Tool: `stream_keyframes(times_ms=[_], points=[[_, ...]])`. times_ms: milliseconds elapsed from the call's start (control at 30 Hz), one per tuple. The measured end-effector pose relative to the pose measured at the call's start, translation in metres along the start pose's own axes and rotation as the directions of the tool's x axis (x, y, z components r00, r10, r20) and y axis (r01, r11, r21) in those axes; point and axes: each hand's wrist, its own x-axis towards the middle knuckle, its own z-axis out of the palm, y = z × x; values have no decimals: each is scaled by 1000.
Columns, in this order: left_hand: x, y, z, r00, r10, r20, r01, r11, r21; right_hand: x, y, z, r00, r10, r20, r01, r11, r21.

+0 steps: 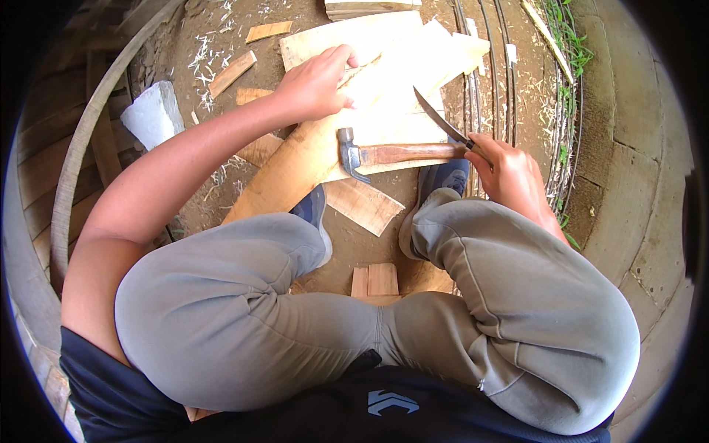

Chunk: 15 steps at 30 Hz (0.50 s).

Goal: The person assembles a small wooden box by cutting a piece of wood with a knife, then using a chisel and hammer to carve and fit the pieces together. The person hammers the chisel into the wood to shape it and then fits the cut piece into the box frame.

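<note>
My left hand rests on a pale wooden board, thumb and bent fingers apart; part of the fingers is hidden. In my right hand is the handle of a knife with a curved dark blade, its tip pointing up and left over the boards. A claw hammer lies across the boards between my feet and the knife, metal head to the left. Its wooden handle ends close to my right fingers; whether they touch it I cannot tell. Glare washes out the board surfaces beyond.
Wood offcuts and shavings lie on the dirt ground. A white sack-like piece is at left, near a curved wooden rim. Long dark rods run along the right, beside grass and paving. My shoes flank the boards.
</note>
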Motion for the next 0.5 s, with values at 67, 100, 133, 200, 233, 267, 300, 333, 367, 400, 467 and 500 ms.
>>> stream_keyframes(times_ms=[67,100,133,200,233,267,300,333,367,400,467,500], points=[[-1,1,-1,1000,-9,16,9,1000,9,-2,1,3,1000,-3,-12,2,999,-43],[-1,4,-4,999,-23,34,22,1000,20,-2,-1,1,1000,6,1,-6,998,-70],[-2,5,-7,998,-37,52,36,999,31,0,-5,-5,1000,14,14,-13,995,-97],[-2,6,-9,997,-32,68,30,999,30,1,-8,-9,1000,20,22,-17,992,-123],[-2,8,-10,997,-25,76,23,999,30,2,-7,-12,1000,17,16,-15,992,-122],[-3,8,-11,998,-12,61,11,1000,19,3,-5,-14,1000,16,10,-14,992,-122],[-4,8,-9,999,4,46,-4,1000,8,3,-3,-16,1000,2,-11,-4,994,-112],[-4,8,-7,999,20,31,-20,1000,-4,3,-1,-18,999,-10,-33,6,995,-103],[-9,5,-8,1000,5,23,-5,1000,4,8,-1,-15,998,-39,-58,35,996,-76],[-15,3,-9,1000,-9,14,9,1000,13,12,-2,-14,998,-48,-52,46,998,-50],[-19,2,-9,1000,-20,1,20,1000,4,18,-8,-20,998,-50,-34,49,999,-17],[-18,4,-8,1000,-18,-4,18,1000,-12,19,-5,-19,999,-37,-18,37,999,-27]])
